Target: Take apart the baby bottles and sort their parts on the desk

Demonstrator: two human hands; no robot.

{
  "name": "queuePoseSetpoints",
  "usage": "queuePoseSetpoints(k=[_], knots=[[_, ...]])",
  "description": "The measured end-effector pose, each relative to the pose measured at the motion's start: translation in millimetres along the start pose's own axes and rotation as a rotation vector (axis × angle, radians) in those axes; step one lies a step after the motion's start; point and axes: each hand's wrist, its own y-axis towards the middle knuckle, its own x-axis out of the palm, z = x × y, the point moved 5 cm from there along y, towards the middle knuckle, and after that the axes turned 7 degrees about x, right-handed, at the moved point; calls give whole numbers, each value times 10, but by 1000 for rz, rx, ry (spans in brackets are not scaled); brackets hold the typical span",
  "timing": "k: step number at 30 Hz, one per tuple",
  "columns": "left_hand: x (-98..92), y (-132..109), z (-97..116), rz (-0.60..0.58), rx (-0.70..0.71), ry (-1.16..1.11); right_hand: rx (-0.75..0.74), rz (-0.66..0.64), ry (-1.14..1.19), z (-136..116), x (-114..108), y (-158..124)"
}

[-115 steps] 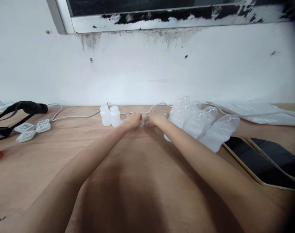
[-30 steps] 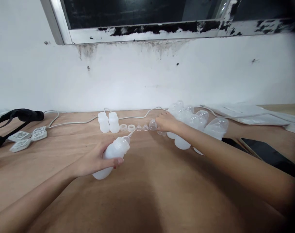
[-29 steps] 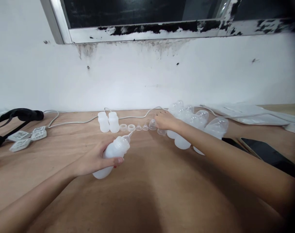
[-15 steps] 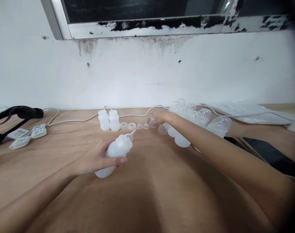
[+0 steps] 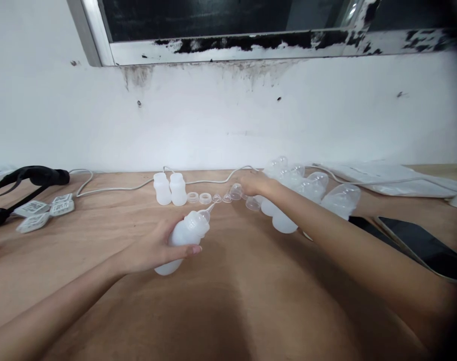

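A translucent white baby bottle [image 5: 180,234], tilted to the right, is wrapped by my left hand [image 5: 149,248]. On its top is a ring with a clear teat, and a thin straw-like tip points up and right. My right hand [image 5: 254,183] reaches across to the back of the table, its fingers closed at a clear domed bottle cap [image 5: 236,191]; the fingertips are partly hidden. Beside that cap stand small clear teats [image 5: 217,198] and flat screw rings [image 5: 205,198]. Another clear cap [image 5: 253,203] lies just below my right hand.
Two white bottles [image 5: 178,189] stand at the back left. Several bottles with clear domes [image 5: 284,220] crowd behind my right forearm. Dark phone-like slabs [image 5: 420,245], a plastic bag [image 5: 386,178], a white cable [image 5: 116,189], a black headset strap [image 5: 44,175] and white printed tags [image 5: 33,221] lie around.
The view has shifted slightly. My left hand and its bottle have moved a little to the right. The clear cap at my right fingers looks more tilted, and has shifted slightly left toward the teats.
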Motion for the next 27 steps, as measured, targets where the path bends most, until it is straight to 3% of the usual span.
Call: queuePoseSetpoints(k=[3, 4, 6, 7, 8, 9, 12, 15, 17, 22, 24, 27], knots=[[-4, 65, -18, 72, 35, 302, -27, 161, 285, -99, -304, -316], [11, 102, -8, 76, 57, 438, -125, 55, 582, -188, -338, -442], [61, 196, 49, 69, 144, 736, -385, -514, 994, -483, -254, -760], [98, 247, 88, 57, 210, 871, -518, -806, 1042, -618, -203, -959], [129, 296, 121, 51, 265, 990, -570, -980, 1031, -691, -151, -1111], [156, 341, 149, 42, 313, 1077, -576, -1018, 1021, -724, -111, -1196], [186, 446, 190, -1, 362, 1165, -461, -799, 1058, -694, -37, -1239], [174, 502, 219, -62, 352, 1086, -337, -661, 995, -613, 26, -1285], [155, 524, 220, -100, 298, 958, -318, -484, 880, -564, 18, -1312], [218, 517, 196, -332, 278, 211, -619, 186, 310, -574, -149, -1505], [193, 513, 134, -330, 261, 201, -704, 322, 314, -549, -246, -1626], [90, 519, -19, -206, 180, 490, -781, 316, 686, -446, -412, -1758]])
